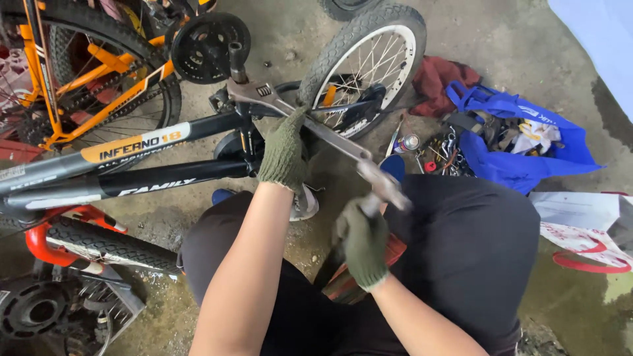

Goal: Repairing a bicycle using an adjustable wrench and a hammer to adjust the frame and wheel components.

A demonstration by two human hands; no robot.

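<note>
Head view, left to right. Orange bike (79,72) stands far left; below it a red frame with loose tyre (86,240) and a black hub (30,310) lie on the concrete floor (514,39). Black bike frame (132,165) lies on its side across the person's knees, so the crank area faces up. Big adjustable wrench (297,112) has its head on the fitting by the black chainring (210,46). Left hand (285,148), green glove, closed round the wrench shaft mid-length, steadying it. Right hand (362,240), gloved, fist closed on a hammer (382,188), blurred, its head at the wrench's handle end, likely for knocking it round. Small white-rimmed wheel (369,56) behind. Blue bag (521,142) of tools lies open at right, within reach.
</note>
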